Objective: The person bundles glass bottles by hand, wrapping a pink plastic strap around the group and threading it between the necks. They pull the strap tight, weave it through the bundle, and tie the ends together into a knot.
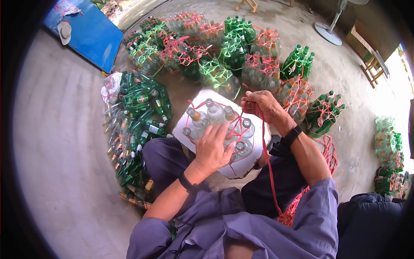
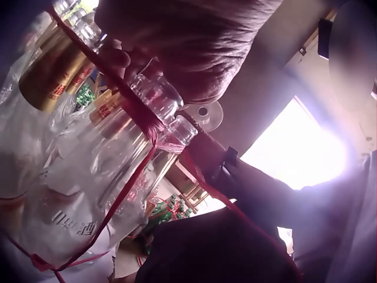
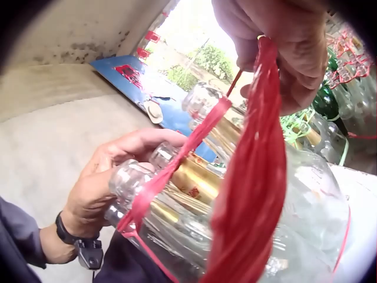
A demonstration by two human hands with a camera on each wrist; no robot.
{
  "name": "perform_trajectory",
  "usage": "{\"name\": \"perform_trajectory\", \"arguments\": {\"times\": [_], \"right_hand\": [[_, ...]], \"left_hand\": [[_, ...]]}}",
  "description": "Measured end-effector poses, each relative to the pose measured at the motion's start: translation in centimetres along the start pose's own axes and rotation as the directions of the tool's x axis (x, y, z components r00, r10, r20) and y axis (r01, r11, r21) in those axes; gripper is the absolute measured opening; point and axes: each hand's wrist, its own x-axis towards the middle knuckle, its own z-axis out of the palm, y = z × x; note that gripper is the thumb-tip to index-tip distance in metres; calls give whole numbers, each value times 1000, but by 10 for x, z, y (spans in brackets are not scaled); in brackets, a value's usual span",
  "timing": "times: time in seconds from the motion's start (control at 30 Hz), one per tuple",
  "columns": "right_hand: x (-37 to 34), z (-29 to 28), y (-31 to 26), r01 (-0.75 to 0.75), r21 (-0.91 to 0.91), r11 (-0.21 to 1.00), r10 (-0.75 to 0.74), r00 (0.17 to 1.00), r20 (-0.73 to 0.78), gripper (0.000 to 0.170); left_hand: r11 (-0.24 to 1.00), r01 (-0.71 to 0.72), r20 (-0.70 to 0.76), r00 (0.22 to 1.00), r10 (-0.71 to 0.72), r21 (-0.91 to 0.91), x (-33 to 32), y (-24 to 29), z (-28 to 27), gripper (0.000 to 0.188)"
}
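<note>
A cluster of clear glass bottles [image 1: 214, 111], some with gold labels, stands upright on a white slab [image 1: 260, 149] between the person's knees. Red plastic string [image 3: 250, 171] wraps around the bottles and crosses between their necks. Over the near left bottles lies the left hand [image 1: 211, 146], its fingers extended among the necks. The right hand [image 1: 265, 105], raised at the far right of the cluster, pinches the string between thumb and fingers. From there a long strand hangs toward the lap. In the left wrist view, the left palm covers part of the bottle tops.
Loose green and clear bottles [image 1: 140, 103] lie piled on the left floor. Tied bundles of bottles [image 1: 217, 77] form an arc ahead, with more bundles [image 1: 388, 142] at far right. A red string heap [image 1: 295, 207] sits by the right hip. A fan [image 1: 328, 32] stands behind.
</note>
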Motion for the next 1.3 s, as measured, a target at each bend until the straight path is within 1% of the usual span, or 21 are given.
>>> {"name": "perform_trajectory", "arguments": {"times": [0.07, 0.1, 0.17, 0.2, 0.27, 0.3, 0.33, 0.37, 0.43, 0.47, 0.53, 0.67, 0.73, 0.77, 0.87, 0.97, 1.03, 1.13, 1.17, 1.27, 1.3], "right_hand": [[6, 4, 6, 69, 236, 969, -69, 998, -11, 22], [10, 5, 10, 70, 233, 970, -69, 998, -11, 22], [18, 8, 15, -30, 416, 909, 34, 999, -2, 20], [21, 9, 17, -29, 411, 911, 33, 999, -2, 20], [25, 12, 16, -72, 374, 925, 81, 997, -10, 22], [25, 16, 15, -96, 356, 929, 108, 994, -15, 23], [26, 22, 16, -80, 308, 948, 116, 988, -103, 24], [26, 23, 14, -83, 303, 949, 120, 987, -106, 24], [25, 25, 10, -82, 88, 993, 90, 992, -93, 27], [23, 29, 7, -87, 87, 992, 95, 990, -101, 27], [21, 39, 0, -64, -72, 995, 51, 984, -170, 29], [37, 37, 6, -34, -146, 989, 2, 976, -217, 29], [43, 38, 6, -29, -275, 961, -50, 960, -275, 28], [46, 35, 9, -37, -274, 961, -41, 960, -276, 28], [56, 25, 20, -5, -406, 914, -120, 952, -281, 30], [63, 20, 24, 2, -463, 886, -153, 945, -289, 31], [60, 23, 20, -40, -482, 875, -126, 943, -308, 30], [70, 15, 26, 11, -300, 954, -103, 951, -292, 30], [72, 14, 26, 16, -306, 952, -109, 951, -290, 30], [74, 20, 21, -32, -511, 859, -145, 942, -303, 32], [72, 22, 18, -23, -515, 857, -152, 943, -296, 32]], "left_hand": [[997, -38, 6, 999, 39, -72, -1, -2, 0, 51], [997, -39, 3, 999, 39, -73, -1, -2, -1, 51], [985, -174, 26, 984, 174, 1, -1, 0, -4, 48], [985, -174, 20, 984, 174, -2, 0, 2, -5, 48], [976, -190, 54, 979, 196, -102, 0, 9, -6, 44], [976, -189, 51, 979, 195, -107, -2, 11, -2, 44], [980, -178, 46, 982, 182, -85, -3, 15, 4, 43], [984, -166, 39, 985, 168, -64, -4, 17, 11, 41], [988, -140, -4, 990, 140, -68, -4, 14, 20, 37], [985, -162, -32, 987, 160, -65, -4, 13, 21, 33], [981, -180, -59, 983, 176, -71, -3, 13, 22, 30], [983, -154, -56, 987, 149, -97, -3, 12, 20, 27], [984, -153, -54, 987, 148, -94, -2, 11, 18, 26], [983, -149, -56, 988, 143, -111, -2, 11, 17, 26], [982, -142, -54, 989, 137, -125, -1, 9, 16, 27], [983, -137, -45, 990, 133, -121, -2, 6, 17, 28], [984, -127, -32, 992, 124, -122, -3, 6, 16, 28], [988, -108, -25, 994, 106, -109, -6, 6, 15, 29], [989, -114, -28, 993, 112, -99, -6, 6, 14, 29], [987, -137, -44, 990, 134, -88, -3, 4, 12, 29], [985, -142, -41, 990, 139, -96, -3, 3, 12, 29]]}}
